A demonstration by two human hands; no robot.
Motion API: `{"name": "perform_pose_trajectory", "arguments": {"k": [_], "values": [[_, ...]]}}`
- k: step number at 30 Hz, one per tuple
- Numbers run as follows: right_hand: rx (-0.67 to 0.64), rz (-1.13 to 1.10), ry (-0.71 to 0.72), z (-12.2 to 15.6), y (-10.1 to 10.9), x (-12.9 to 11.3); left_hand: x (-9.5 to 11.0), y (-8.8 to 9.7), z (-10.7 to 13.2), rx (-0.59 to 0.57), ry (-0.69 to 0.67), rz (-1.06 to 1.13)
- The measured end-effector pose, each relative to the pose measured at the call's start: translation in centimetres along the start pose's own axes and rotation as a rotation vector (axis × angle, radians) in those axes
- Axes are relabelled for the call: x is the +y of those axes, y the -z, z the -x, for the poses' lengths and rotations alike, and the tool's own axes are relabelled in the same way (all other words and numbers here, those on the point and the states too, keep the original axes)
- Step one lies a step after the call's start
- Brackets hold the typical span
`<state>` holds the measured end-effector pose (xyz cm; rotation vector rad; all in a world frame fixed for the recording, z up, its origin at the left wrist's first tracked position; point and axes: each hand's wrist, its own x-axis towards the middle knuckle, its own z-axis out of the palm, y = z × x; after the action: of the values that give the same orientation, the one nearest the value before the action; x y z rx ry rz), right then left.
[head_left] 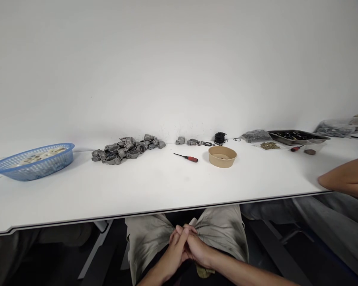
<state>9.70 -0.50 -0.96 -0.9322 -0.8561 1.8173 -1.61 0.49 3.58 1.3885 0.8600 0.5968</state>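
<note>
My left hand [177, 248] and my right hand [197, 247] rest clasped together in my lap, below the table's front edge. The fingers are folded against each other, and no object shows between them. On the table ahead lies a screwdriver [191, 159] with a red and black handle, its shaft pointing left. To its right stands a round tan bowl [222, 159] with a few small bits at the bottom. Neither hand touches these things.
Grey metal parts [127, 150] are heaped left of centre, beside a blue plastic basket [47, 171]. Black rings [219, 138] lie near the wall. Farther right are brass pieces [270, 145], a dark tray [298, 140] and another person's arm [346, 176] on the table.
</note>
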Motion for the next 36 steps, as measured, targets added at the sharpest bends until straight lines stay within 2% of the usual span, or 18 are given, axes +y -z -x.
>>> {"name": "perform_pose_trajectory", "arguments": {"k": [8,17,36], "values": [[0.029,0.024,-0.014,0.49,-0.42,-0.58,-0.42,0.00,-0.17,0.002,0.004,0.006],[0.008,-0.007,0.017,-0.03,-0.05,0.35,-0.66,0.08,-0.14,-0.014,0.007,0.063],[0.023,0.000,-0.013,0.36,-0.41,-0.45,-0.77,0.11,-0.15,-0.015,-0.001,0.046]]}}
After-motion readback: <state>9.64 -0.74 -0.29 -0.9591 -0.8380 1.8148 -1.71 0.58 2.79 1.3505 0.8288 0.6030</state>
